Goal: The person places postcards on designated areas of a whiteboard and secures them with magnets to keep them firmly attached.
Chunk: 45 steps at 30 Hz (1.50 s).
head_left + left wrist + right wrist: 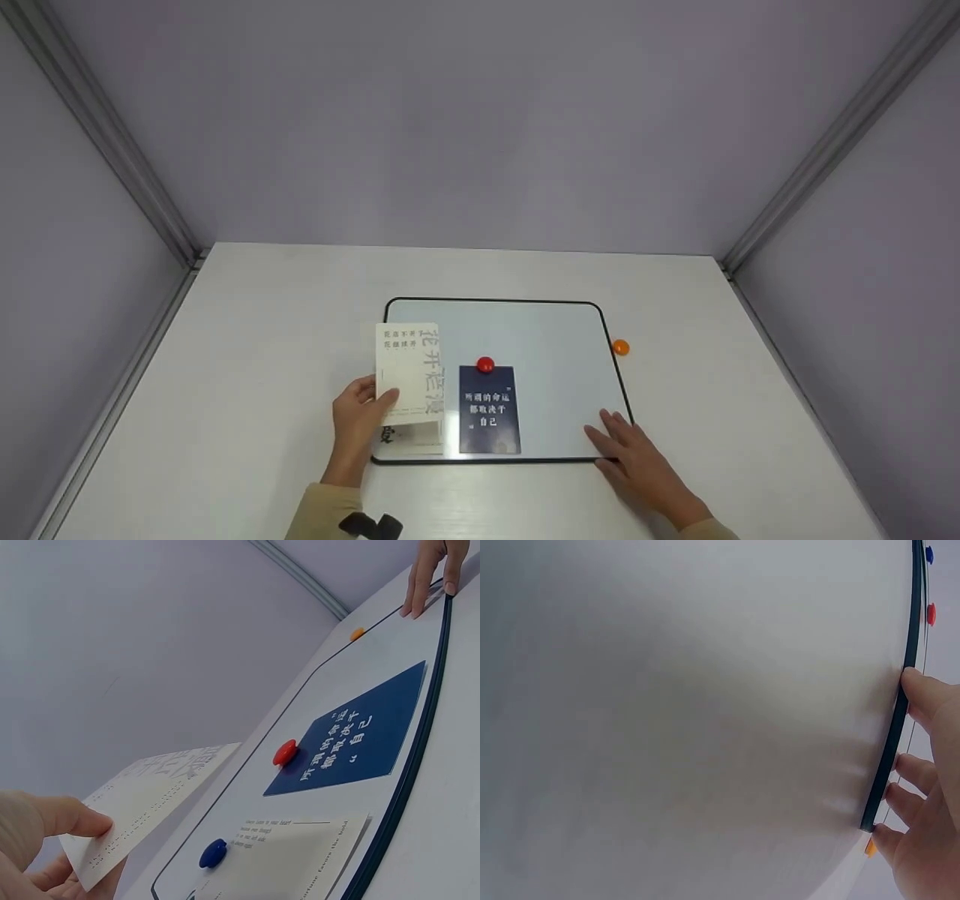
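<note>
My left hand (354,424) pinches a cream card (405,371) with grey and black Chinese lettering, thumb on its face. In the left wrist view the card is tilted and raised over the left side of a black-rimmed whiteboard (559,345). Beneath it on the board lies another cream card (296,859), with a blue round magnet (213,853) at its top; the held card hides most of it in the head view. My right hand (637,465) rests at the board's lower right corner, fingers spread over the surface and thumb at the near rim.
A dark blue card (489,435) with white lettering lies mid-board, a red magnet (485,364) on its top edge. An orange magnet (621,347) sits beside the board's right rim. The white table (240,360) is bordered by grey walls (480,150) at the back and sides.
</note>
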### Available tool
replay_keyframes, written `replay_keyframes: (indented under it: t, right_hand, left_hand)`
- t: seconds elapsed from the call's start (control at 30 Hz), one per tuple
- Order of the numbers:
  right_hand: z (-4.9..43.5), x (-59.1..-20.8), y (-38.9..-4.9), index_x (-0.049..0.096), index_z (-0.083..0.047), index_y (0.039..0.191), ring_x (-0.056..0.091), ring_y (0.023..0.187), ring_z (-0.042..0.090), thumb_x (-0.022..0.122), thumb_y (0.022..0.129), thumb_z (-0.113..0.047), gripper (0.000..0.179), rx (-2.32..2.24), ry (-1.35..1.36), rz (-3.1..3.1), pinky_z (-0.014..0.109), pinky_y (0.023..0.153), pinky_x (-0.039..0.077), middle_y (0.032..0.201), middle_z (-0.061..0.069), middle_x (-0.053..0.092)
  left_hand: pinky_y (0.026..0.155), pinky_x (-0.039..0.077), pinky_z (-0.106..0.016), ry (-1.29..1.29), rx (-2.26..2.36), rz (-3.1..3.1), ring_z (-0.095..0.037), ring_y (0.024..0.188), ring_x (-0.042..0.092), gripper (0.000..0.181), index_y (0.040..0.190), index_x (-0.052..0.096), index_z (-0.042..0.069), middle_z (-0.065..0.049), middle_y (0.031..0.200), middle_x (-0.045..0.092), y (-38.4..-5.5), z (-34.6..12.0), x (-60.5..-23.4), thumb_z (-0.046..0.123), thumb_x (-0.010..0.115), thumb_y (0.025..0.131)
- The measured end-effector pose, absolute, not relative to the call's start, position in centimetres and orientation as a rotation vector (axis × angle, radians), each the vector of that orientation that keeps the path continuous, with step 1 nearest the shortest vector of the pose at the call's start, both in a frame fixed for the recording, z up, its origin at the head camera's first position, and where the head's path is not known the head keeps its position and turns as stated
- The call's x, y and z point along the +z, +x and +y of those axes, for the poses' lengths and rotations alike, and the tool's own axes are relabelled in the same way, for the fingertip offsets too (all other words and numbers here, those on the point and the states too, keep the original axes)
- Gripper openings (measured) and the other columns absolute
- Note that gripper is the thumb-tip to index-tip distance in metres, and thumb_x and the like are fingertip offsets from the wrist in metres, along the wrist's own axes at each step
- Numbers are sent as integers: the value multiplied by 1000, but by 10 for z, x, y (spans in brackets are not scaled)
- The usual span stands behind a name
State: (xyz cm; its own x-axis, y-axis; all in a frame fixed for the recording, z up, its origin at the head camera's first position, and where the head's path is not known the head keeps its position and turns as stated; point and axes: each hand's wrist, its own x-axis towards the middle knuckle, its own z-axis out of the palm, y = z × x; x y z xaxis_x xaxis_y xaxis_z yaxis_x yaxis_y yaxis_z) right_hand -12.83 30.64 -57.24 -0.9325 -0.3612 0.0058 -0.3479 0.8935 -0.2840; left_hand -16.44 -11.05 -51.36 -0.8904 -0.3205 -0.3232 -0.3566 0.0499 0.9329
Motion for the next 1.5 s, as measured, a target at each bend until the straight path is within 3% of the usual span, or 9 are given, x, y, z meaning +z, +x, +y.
replay_keyframes:
  t: [0.33, 0.67, 0.93, 1.5]
  right_hand:
    - [307, -573, -130, 47, -26, 143, 32, 146, 33, 60, 94, -29, 51, -466, -505, 2950, 55, 117, 31, 157, 9, 35]
    - [306, -571, -130, 46, -27, 143, 30, 147, 31, 59, 94, -31, 51, -451, -469, 2933, 52, 120, 25, 158, 8, 34]
    - [307, -572, -130, 48, -23, 142, 34, 144, 36, 61, 93, -29, 51, -470, -541, 2967, 57, 116, 31, 155, 12, 38]
    - [306, -572, -130, 49, -23, 141, 35, 144, 36, 61, 93, -28, 50, -487, -526, 2961, 57, 115, 32, 155, 12, 38]
  left_hand:
    - [65, 51, -17, -663, 2034, 2277, -11, 81, 63, 44, 126, 54, -6, -27, 121, 64, -164, -99, -513, 10, 67, 87]
    - [70, 53, -19, -658, 2005, 2270, -17, 91, 65, 47, 129, 53, -6, -27, 126, 61, -165, -90, -513, 11, 66, 87]
    - [71, 55, -20, -637, 2024, 2232, -15, 88, 67, 43, 127, 53, -6, -27, 124, 62, -165, -84, -514, 12, 62, 89]
    - [77, 57, -24, -616, 2046, 2139, -14, 89, 69, 40, 126, 56, -4, -21, 118, 67, -166, -73, -518, 20, 58, 93]
